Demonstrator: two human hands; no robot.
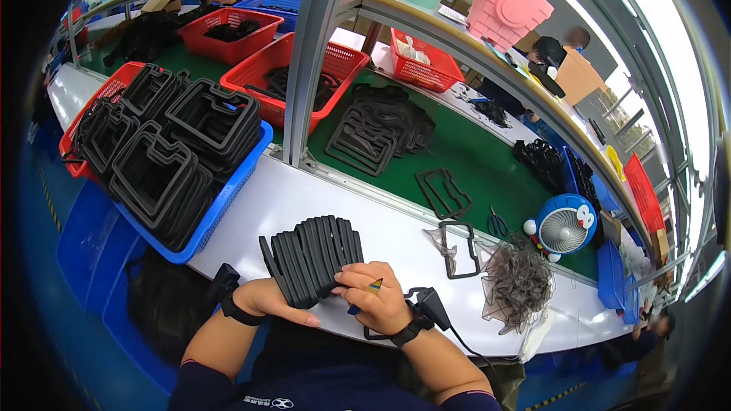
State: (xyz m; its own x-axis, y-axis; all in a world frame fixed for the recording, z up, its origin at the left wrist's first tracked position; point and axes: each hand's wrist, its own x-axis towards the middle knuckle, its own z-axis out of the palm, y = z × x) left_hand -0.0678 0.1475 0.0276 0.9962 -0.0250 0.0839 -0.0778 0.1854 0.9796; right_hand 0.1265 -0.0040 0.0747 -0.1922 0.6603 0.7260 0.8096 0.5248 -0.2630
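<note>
A stack of black frame-shaped rubbery parts (312, 255) stands on edge, fanned, above the near edge of the white table (251, 205). My left hand (274, 301) supports the stack from below and left, its thumb along the bottom. At the stack's lower right, my right hand (377, 297) has its fingers curled in. It grips a small tool with a yellow and blue end (375, 285), whose kind I cannot make out. Under the right wrist lies another black frame (373, 333), mostly hidden.
A blue basket (255, 156) heaped with black frames stands at left. Right of my hands lie a single frame (460, 250) and a tangle of grey translucent scraps (518, 285). Scissors (496, 222) and a blue fan (565, 224) sit beyond. A metal post (308, 61) rises ahead.
</note>
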